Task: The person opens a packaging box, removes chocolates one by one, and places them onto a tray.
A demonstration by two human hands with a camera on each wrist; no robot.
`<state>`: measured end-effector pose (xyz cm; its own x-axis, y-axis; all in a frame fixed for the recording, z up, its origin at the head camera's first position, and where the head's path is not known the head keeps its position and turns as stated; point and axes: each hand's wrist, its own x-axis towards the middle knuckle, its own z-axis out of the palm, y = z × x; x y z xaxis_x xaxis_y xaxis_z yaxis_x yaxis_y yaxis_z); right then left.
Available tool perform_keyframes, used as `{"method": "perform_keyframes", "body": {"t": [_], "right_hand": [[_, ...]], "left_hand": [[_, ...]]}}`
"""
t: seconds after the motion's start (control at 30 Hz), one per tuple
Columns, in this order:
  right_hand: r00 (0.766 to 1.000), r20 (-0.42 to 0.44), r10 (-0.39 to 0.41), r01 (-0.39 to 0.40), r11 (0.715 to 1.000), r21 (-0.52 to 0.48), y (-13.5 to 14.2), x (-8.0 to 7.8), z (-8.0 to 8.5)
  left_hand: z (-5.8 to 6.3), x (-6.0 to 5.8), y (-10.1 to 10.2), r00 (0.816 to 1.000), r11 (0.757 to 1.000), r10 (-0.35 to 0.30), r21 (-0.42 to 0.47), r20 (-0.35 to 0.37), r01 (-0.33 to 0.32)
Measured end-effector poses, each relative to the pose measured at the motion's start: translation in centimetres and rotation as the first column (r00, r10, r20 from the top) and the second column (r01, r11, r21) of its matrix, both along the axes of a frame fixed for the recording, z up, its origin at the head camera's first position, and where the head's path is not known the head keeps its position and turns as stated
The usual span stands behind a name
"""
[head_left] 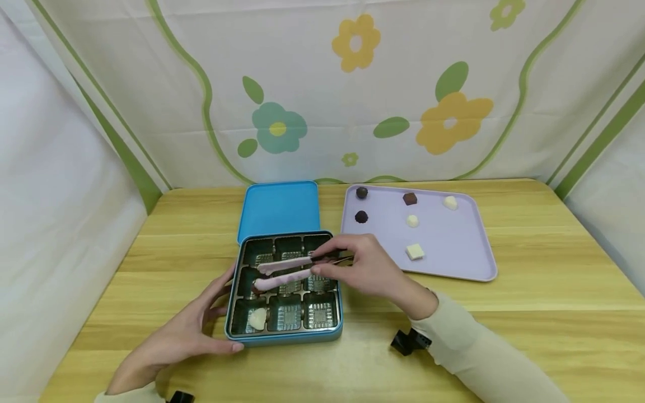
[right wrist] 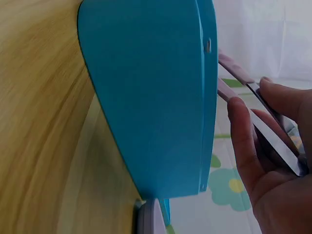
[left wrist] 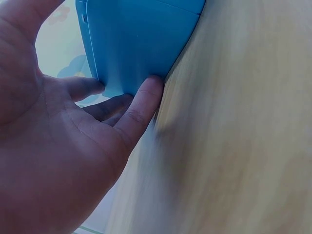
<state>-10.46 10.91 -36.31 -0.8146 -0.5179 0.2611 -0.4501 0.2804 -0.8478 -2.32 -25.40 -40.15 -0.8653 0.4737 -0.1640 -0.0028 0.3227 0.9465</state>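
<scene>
My right hand (head_left: 370, 266) pinches a pair of tongs (head_left: 284, 278) with pink tips and metal arms between thumb and fingers. The tips hang apart over the left column of a blue tin (head_left: 287, 339) with a compartmented insert. By the lower tip, a dark reddish-brown chocolate (head_left: 257, 290) shows partly in the middle-left compartment. A white chocolate (head_left: 258, 318) lies in the front-left compartment. My left hand (head_left: 183, 327) rests against the tin's left side, thumb at its front corner; in the left wrist view its extended fingers (left wrist: 141, 109) touch the blue wall.
Behind the tin lies a blue lid (head_left: 279, 210). A lilac tray (head_left: 461, 260) at the back right carries several chocolates, among them a square white one (head_left: 415, 252), a dark round one (head_left: 361, 192) and a brown one (head_left: 410, 198). A flowered curtain (head_left: 322, 140) closes off the table's back.
</scene>
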Motion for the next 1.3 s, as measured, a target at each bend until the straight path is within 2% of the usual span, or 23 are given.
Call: {"method": "perform_keyframes", "body": {"t": [0.13,0.23,0.3,0.37,0.47,0.53,0.57,0.63,0.7,0.8,0.9,1.1,1.3], "right_hand": [[0.995,-0.059,0.076,-0.073,0.996,0.056,-1.3,0.0,1.0],[0.984,-0.124,0.129,-0.103,0.976,0.193,-2.6,-0.2,2.6],[0.972,-0.153,0.176,-0.122,0.944,0.308,-3.9,-0.3,3.9],[0.961,-0.160,0.226,-0.141,0.897,0.418,-5.4,-0.5,5.1],[0.944,-0.134,0.301,-0.192,0.833,0.519,-7.3,-0.7,6.1],[0.936,-0.121,0.331,-0.216,0.811,0.543,-8.0,-0.8,6.2],[0.936,-0.116,0.332,-0.220,0.810,0.544,-8.1,-0.9,6.2],[0.943,-0.114,0.314,-0.211,0.825,0.524,-7.9,-1.0,5.8],[0.956,-0.106,0.273,-0.192,0.858,0.477,-7.2,-1.1,5.4],[0.974,-0.069,0.216,-0.176,0.912,0.371,-5.9,-1.2,4.6],[0.983,-0.014,0.182,-0.172,0.948,0.267,-4.8,-1.0,3.8],[0.990,0.041,0.136,-0.140,0.981,0.133,-3.3,-0.3,2.4],[0.979,0.182,0.093,-0.090,0.996,-0.023,-2.4,-0.1,1.4]], "left_hand": [[0.1,0.0,0.0,1.000,1.000,-0.002,-0.003,-0.005,0.002],[0.1,0.0,0.0,1.000,1.000,-0.003,-0.011,-0.020,0.003],[0.0,0.1,0.0,1.000,1.000,-0.001,-0.011,-0.020,0.001],[0.0,0.1,0.1,1.000,1.000,0.002,-0.007,-0.016,-0.002],[-0.2,0.2,0.3,1.000,1.000,0.016,-0.011,0.014,-0.016],[-0.3,0.3,0.4,0.999,0.999,0.024,-0.022,0.020,-0.024],[-0.4,0.3,0.4,0.999,0.999,0.030,-0.025,0.033,-0.029],[-0.3,0.3,0.5,0.998,0.999,0.039,-0.031,0.051,-0.037],[-0.2,0.3,0.4,0.998,0.999,0.041,-0.036,0.047,-0.039],[0.2,0.2,0.3,0.997,0.998,0.046,-0.043,0.060,-0.043],[0.3,0.2,0.3,0.996,0.997,0.055,-0.056,0.072,-0.051],[0.4,0.3,0.4,0.996,0.996,0.057,-0.066,0.067,-0.052],[0.3,0.2,0.3,0.997,0.997,0.051,-0.061,0.053,-0.048]]}}
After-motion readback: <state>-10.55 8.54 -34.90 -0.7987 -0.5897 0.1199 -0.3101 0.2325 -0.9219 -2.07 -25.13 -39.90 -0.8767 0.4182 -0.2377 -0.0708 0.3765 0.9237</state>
